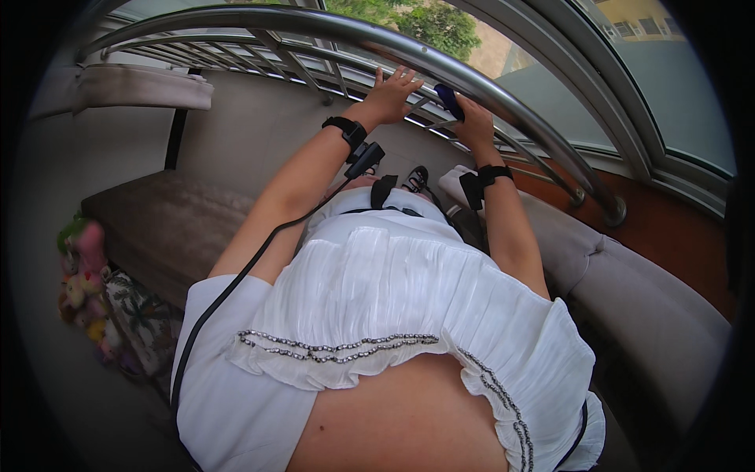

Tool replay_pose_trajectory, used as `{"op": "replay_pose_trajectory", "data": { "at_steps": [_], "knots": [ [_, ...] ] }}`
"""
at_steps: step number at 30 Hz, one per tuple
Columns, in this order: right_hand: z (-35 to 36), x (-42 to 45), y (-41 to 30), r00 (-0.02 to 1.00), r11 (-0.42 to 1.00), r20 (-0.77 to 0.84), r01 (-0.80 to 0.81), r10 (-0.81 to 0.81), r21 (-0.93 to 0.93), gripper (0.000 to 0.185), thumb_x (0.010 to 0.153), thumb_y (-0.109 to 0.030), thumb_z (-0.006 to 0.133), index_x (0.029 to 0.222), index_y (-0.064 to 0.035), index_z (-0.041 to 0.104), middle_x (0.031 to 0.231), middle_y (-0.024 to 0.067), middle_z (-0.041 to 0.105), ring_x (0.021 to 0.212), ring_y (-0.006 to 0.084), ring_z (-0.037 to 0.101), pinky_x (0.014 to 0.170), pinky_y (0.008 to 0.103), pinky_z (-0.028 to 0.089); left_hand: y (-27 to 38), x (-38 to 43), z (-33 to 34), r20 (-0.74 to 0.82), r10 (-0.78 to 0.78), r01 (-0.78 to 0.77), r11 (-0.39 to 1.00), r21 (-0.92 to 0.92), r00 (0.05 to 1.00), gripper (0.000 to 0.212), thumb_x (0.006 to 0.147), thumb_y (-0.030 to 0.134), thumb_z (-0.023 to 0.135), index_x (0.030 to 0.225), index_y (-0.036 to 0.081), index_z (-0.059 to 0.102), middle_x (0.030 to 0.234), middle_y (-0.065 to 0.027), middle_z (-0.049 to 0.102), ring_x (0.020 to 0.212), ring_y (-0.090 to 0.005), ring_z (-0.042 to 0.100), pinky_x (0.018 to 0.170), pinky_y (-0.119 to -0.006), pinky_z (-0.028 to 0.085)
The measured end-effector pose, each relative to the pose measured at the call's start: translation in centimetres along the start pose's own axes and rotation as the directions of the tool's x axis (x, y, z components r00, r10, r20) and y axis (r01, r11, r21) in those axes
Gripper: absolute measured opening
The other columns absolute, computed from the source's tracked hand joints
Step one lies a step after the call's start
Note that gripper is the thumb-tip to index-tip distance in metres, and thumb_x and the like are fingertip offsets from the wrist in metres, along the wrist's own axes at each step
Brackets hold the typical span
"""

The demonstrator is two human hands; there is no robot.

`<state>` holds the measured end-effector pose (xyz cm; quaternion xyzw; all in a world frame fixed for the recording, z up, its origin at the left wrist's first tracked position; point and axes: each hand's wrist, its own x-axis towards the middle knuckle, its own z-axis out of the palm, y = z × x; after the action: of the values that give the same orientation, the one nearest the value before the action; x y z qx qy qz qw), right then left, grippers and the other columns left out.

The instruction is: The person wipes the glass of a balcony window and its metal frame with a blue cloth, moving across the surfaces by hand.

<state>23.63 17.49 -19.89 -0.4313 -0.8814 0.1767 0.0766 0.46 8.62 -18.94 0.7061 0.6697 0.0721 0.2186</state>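
My left hand (392,97) reaches to the metal window railing, its fingers spread over a lower rail below the thick top handrail (365,35). It appears to hold nothing. Just right of it, my right hand (475,123) grips a dark blue cloth (450,101) at the railing, close under the top handrail. Part of the cloth is hidden by the fingers. Thin metal crossbars (422,106) show between the two hands. Each wrist wears a black strap with a small device, and a black cable runs from the left one along the arm.
A brown upholstered seat (165,218) stands at left, with plush toys (85,283) and a palm-patterned fabric (138,312) beside it. A grey padded sofa back (637,283) runs along the right. Beyond the railing is window glass (590,109) with a grey frame.
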Motion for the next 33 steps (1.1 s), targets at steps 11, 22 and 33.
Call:
{"op": "replay_pose_trajectory", "data": {
  "at_steps": [11,22,33],
  "knots": [
    [-3.3,-6.5,9.7,0.952,0.944,-0.158,-0.288,0.264,-0.163,0.042,0.077,-0.009,0.063,0.118,-0.0121,0.070,0.114,0.0151,0.070,0.113,0.0344,0.061,0.102,0.0455,0.044,-0.1,0.1,0.8,0.016,0.080,-0.081,0.990,0.112,0.997,0.084,0.082,0.020,0.073,0.154,0.019,0.029,0.155,-0.0123,0.034,0.147,-0.0357,0.027,0.113,-0.073,0.017],
    [-1.3,-3.3,5.2,0.972,0.950,-0.160,-0.209,0.175,-0.232,0.051,0.076,-0.005,0.057,0.125,-0.0160,0.066,0.118,0.0105,0.069,0.115,0.0323,0.060,0.106,0.0442,0.037,0.4,0.2,1.2,-0.034,0.101,-0.090,0.966,0.241,0.994,0.090,0.080,0.019,0.074,0.155,0.019,0.025,0.157,-0.0116,0.032,0.147,-0.0349,0.027,0.111,-0.073,0.019],
    [-2.4,-3.7,4.6,0.990,0.996,-0.140,0.008,-0.021,-0.092,0.050,0.075,-0.002,0.063,0.125,-0.0136,0.063,0.123,0.0083,0.065,0.122,0.0313,0.056,0.104,0.0457,0.042,-0.5,-0.7,1.0,-0.069,0.094,-0.059,0.915,0.400,0.993,0.087,0.083,0.016,0.070,0.156,0.020,0.024,0.161,-0.0116,0.025,0.150,-0.0323,0.022,0.114,-0.067,0.021]
  ]
}}
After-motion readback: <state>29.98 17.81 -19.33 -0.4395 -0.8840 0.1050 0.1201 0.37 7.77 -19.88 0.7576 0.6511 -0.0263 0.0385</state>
